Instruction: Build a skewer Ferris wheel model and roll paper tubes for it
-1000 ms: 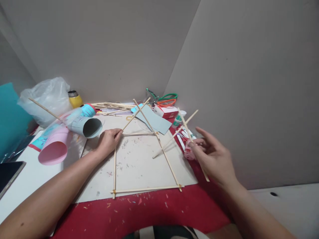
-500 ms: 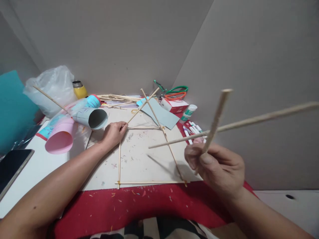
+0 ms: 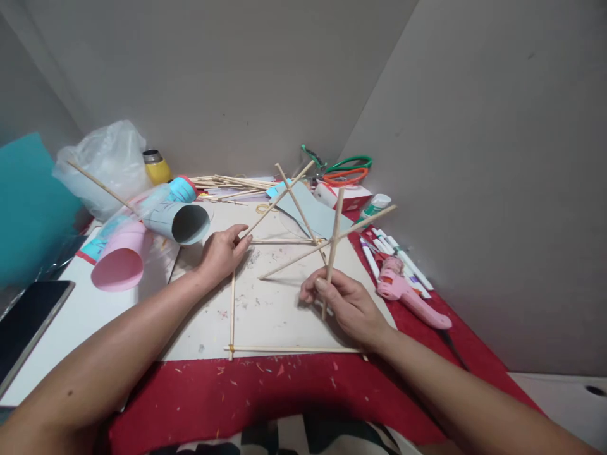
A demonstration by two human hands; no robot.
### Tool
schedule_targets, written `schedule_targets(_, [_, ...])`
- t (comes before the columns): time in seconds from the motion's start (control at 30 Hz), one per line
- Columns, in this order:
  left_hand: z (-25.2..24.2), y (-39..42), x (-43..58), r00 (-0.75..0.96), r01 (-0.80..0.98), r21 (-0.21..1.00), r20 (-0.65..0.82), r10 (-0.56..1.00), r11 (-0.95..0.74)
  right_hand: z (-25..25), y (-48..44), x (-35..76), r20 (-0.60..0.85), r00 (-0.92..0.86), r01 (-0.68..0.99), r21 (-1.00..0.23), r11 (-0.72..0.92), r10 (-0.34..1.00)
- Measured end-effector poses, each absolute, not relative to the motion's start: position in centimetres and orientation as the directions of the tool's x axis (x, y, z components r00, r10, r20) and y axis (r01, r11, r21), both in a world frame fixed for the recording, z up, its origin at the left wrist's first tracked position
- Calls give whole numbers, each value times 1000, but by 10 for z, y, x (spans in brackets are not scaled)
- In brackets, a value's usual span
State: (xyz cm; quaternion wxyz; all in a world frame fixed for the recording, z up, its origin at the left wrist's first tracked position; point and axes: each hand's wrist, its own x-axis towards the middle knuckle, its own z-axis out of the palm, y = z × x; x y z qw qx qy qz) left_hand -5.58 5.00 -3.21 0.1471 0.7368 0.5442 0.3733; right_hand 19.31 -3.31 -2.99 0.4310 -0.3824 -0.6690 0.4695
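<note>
A frame of thin wooden sticks (image 3: 232,316) lies on a pale cardboard sheet (image 3: 265,316), tied at its corners. My left hand (image 3: 222,253) presses fingertips down on the frame's upper left corner, fingers lying nearly flat. My right hand (image 3: 344,303) is closed on two crossed loose sticks (image 3: 334,243), held above the sheet inside the frame. One of these sticks points up and away; the other slants from lower left to upper right.
Rolled pink and blue paper tubes (image 3: 142,243) lie at the left by a clear plastic bag (image 3: 102,164) and a yellow bottle (image 3: 157,167). A pink glue gun (image 3: 410,297) and white markers (image 3: 393,249) lie right. Spare sticks (image 3: 227,184), scissors (image 3: 344,169) and a dark tablet (image 3: 26,322) surround the sheet.
My right hand has come down from near the camera to the sheet, carrying the two crossed sticks over the frame. The left hand has stayed on the corner.
</note>
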Motion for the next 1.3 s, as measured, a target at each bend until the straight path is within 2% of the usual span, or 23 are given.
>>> schedule_targets(0.1, [-27, 47, -56, 118, 669, 639, 413, 903, -380, -31, -31, 196, 251, -343, 211, -918, 335, 905])
schedule_targets(0.23, [-16, 43, -57, 82, 626, 678, 435, 897, -386, -25, -30, 201, 336, -389, 398, -778, 485, 858])
schedule_targets(0.37, [-5, 36, -55, 96, 588, 704, 428, 899, -398, -20, -30, 203, 383, -419, 480, -676, 559, 823])
schedule_targets(0.47, [4, 27, -50, 176, 548, 736, 362, 915, -397, -18, -29, 205, 393, -450, 494, -639, 590, 802])
schedule_targets(0.6, [18, 10, -39, 373, 508, 752, 247, 894, -420, -15, -28, 208, 424, -473, 495, -597, 631, 773])
schedule_targets(0.8, [32, -6, -29, 565, 531, 737, 59, 823, -417, -10, -29, 210, 452, -429, 458, -637, 620, 782])
schedule_targets(1.0, [44, -20, -32, 678, 525, 718, -29, 734, -457, 2, -32, 213, 391, -455, 454, -671, 586, 800])
schedule_targets(1.3, [38, -39, -47, 614, 595, 762, -225, 757, -256, 20, -41, 226, 172, -566, 588, -601, 541, 806])
